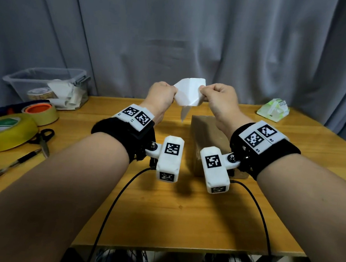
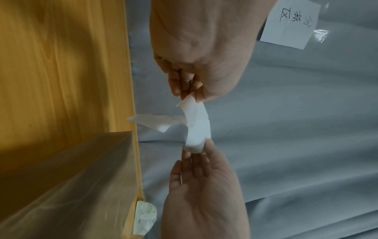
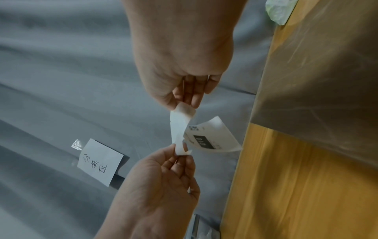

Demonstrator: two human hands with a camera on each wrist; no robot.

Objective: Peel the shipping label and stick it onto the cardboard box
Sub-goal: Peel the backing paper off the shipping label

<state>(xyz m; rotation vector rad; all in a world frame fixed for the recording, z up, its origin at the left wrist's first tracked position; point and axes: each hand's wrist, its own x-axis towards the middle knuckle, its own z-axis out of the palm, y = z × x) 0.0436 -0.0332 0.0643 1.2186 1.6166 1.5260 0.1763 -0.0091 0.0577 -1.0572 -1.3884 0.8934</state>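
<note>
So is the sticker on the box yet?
Not yet. Done: the white paper shipping label is picked up and partly peeled, with one printed flap already curling loose. In hand: the left hand and right hand pinch it above the table. Left: finish peeling and press it onto the brown cardboard box, whose visible faces are bare.

The right hand (image 1: 218,102) and forearm cover the near right part of the cardboard box (image 1: 206,137), so its top shows only in part. Fingertips of both hands are tucked behind the label (image 1: 189,94), hidden from the head view. The label's small print (image 3: 206,140) is too blurred to read apart from a dark block. To the left of the box, the yellow tape roll (image 1: 8,132) and the pen (image 1: 12,164) run off the picture's edge. What fills the plastic tub (image 1: 49,86) behind them cannot be told.
</note>
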